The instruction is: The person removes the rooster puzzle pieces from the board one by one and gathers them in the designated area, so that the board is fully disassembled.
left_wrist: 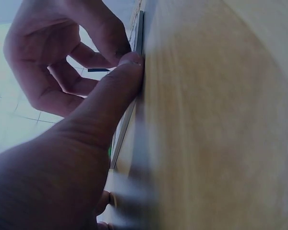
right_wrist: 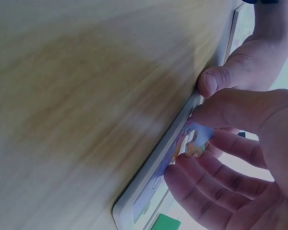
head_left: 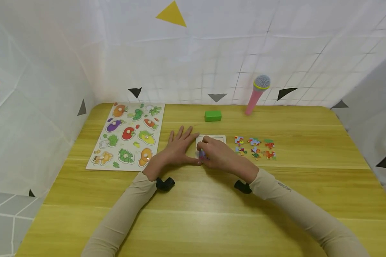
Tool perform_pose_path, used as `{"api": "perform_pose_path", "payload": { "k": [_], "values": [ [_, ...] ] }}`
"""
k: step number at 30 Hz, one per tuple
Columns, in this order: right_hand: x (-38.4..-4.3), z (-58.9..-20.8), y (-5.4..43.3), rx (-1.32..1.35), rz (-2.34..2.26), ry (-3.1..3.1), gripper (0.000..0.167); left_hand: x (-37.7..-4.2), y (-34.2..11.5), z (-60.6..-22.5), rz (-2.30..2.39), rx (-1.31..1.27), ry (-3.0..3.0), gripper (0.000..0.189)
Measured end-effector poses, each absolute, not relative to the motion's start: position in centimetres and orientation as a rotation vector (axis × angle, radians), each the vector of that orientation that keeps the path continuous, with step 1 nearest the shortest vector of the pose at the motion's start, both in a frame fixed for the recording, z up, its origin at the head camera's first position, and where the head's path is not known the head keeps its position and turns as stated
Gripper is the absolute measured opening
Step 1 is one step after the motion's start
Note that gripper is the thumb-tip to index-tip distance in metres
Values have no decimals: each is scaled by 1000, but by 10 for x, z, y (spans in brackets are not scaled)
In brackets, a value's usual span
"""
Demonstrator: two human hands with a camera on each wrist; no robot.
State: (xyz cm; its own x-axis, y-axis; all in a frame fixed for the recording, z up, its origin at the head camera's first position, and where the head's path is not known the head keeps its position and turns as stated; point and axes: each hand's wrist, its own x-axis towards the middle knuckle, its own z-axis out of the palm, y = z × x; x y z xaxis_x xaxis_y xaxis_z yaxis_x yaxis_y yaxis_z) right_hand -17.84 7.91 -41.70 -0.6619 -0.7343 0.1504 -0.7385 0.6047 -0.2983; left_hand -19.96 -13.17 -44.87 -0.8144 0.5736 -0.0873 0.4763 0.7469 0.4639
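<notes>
A small white-rimmed puzzle tray [head_left: 223,137] lies in the middle of the table in the head view. With fingers spread flat on the table, my left hand [head_left: 178,149] is at its left side, the thumb touching the near left corner. Over the tray, my right hand [head_left: 218,154] pinches a blue jigsaw piece [right_wrist: 201,136] between thumb and fingertips. That piece is tilted against the tray, where other colourful printed parts show in the right wrist view. To the right of the tray, several loose jigsaw pieces [head_left: 254,141] lie in two rows. My right hand covers much of the tray.
A large vegetable peg board [head_left: 115,166] lies on the left of the wooden table [head_left: 196,228]. Behind the tray sits a green block [head_left: 213,116]. A pink toy microphone [head_left: 255,98] stands at the back right, near the white cloth backdrop [head_left: 212,64].
</notes>
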Motion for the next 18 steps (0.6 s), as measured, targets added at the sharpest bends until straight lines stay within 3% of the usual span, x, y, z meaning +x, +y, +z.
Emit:
{"api": "perform_pose_path", "payload": {
  "k": [18],
  "values": [
    [-159,-406,105,1292,637,-2678,32,-199,-131,-449,597,823,2726,108]
  ]
}}
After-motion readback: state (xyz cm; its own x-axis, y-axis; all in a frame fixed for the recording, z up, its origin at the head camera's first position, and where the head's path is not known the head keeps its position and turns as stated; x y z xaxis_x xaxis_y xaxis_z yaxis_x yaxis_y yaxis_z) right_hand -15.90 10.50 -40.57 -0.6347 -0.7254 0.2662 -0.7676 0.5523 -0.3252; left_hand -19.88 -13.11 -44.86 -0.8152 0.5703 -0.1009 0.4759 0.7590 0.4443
